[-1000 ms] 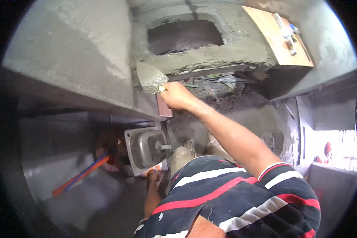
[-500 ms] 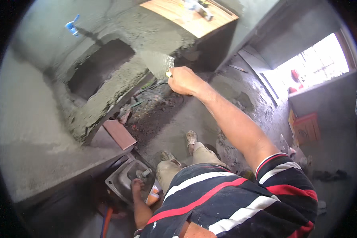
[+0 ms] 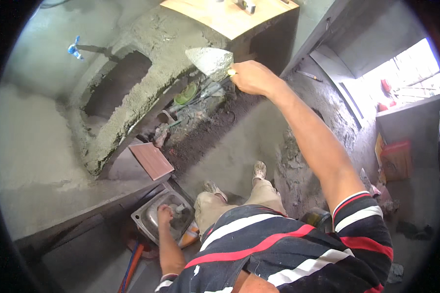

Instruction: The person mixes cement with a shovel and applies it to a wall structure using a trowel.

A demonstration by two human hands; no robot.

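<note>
My right hand (image 3: 254,77) is closed round the handle of a trowel (image 3: 209,61), its arm stretched far forward. The trowel's broad metal blade points left, at the edge of a mortar-covered counter (image 3: 164,73); whether it touches cannot be told. A rough rectangular opening (image 3: 118,87) lies in the counter to the left of the blade. Low on the left, my left hand (image 3: 165,215) has curled fingers over a metal sink basin (image 3: 143,215), beside its pale drain fitting (image 3: 181,208). What those fingers hold, if anything, is hidden.
A wooden board (image 3: 200,10) lies on the counter's far end. A brown tile (image 3: 151,160) leans below the counter's near end. Rubble and a green object (image 3: 186,94) lie under the front edge. A red box (image 3: 396,160) stands at right. Blue fitting (image 3: 75,49) protrudes from the wall.
My right hand and the trowel have moved right and slightly farther along the counter edge. My left hand has shifted up over the basin. The whole view has also turned a little.
</note>
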